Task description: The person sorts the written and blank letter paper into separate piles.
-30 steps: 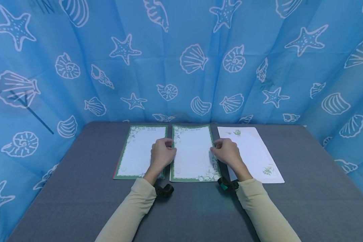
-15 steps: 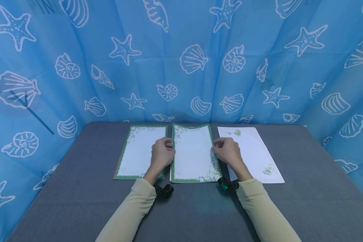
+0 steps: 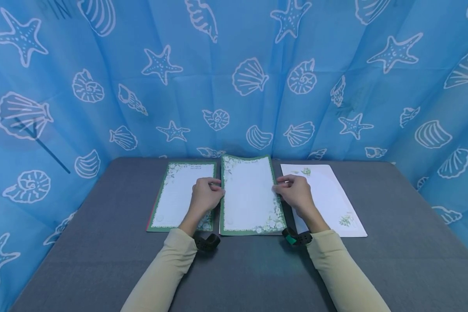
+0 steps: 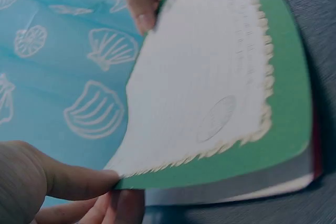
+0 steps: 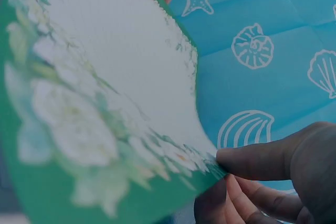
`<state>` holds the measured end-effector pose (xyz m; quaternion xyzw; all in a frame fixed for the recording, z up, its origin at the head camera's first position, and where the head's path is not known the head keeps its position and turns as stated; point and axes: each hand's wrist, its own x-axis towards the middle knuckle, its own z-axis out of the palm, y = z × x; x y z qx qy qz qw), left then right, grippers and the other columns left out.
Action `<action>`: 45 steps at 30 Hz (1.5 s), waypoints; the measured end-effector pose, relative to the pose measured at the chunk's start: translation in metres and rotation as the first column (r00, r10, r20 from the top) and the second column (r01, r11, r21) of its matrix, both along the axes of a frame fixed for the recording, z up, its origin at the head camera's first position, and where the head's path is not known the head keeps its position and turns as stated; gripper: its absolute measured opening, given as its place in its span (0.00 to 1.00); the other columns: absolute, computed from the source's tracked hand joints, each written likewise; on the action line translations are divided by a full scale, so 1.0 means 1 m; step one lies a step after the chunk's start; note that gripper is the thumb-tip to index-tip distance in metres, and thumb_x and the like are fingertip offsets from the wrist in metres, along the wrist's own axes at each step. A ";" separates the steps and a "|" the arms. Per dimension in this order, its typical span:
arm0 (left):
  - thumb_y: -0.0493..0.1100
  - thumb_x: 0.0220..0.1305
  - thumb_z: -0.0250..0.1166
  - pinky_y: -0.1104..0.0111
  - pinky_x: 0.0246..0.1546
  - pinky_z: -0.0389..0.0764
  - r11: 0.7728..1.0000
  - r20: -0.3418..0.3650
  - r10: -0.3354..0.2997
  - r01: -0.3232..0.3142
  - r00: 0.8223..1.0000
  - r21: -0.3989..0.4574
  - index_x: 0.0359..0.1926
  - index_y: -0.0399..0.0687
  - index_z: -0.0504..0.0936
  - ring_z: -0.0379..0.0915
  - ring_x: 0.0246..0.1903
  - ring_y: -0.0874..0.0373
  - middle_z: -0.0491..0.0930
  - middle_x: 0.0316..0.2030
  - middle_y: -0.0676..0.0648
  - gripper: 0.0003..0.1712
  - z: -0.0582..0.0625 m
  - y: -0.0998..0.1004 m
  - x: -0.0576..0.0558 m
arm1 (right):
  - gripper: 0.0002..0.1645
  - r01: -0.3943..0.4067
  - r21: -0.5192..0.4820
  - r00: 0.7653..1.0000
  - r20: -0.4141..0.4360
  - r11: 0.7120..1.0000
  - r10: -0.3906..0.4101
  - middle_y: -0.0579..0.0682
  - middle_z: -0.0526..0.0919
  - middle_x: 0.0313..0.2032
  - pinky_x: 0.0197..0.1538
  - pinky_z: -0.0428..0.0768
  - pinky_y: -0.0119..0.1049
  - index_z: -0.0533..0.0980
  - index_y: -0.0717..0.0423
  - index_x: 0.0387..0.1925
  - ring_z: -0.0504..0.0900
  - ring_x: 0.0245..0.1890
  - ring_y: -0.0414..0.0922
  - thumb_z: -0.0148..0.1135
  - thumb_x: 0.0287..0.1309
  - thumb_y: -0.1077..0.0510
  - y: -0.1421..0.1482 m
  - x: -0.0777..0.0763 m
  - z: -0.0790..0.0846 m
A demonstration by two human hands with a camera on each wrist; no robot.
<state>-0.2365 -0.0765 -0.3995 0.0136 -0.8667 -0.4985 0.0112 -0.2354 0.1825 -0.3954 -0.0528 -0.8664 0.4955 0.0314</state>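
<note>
Both hands hold a green-bordered sheet of paper (image 3: 249,195) printed with white flowers, in the middle of the table. My left hand (image 3: 206,196) pinches its left edge, thumb above and fingers below, as the left wrist view shows. On the right edge my right hand (image 3: 297,194) pinches it the same way. The sheet bows between the hands, and its far edge is raised. In the left wrist view, a pale layer with a red edge (image 4: 317,166) lies below the lifted sheet.
To the left lies another green-bordered sheet (image 3: 175,195) with a red edge beneath it. On the right is a white sheet (image 3: 331,195) with small green plant prints. A blue seashell curtain (image 3: 234,99) hangs behind the grey table (image 3: 249,277).
The middle sheet's far edge has risen higher and further back, and the sheet has come up off what lies below. Both hands still grip its sides, with only slight shifts.
</note>
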 end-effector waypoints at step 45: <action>0.33 0.71 0.56 0.58 0.33 0.78 0.986 0.198 0.166 -0.169 0.966 -0.001 0.63 0.36 0.78 0.75 0.27 0.53 0.76 0.55 0.32 0.21 0.025 -0.115 -0.010 | 0.07 -0.080 -0.295 0.988 0.101 0.952 0.114 0.58 0.86 0.31 0.32 0.86 0.41 0.81 0.64 0.42 0.85 0.22 0.45 0.65 0.64 0.64 -0.119 -0.021 0.001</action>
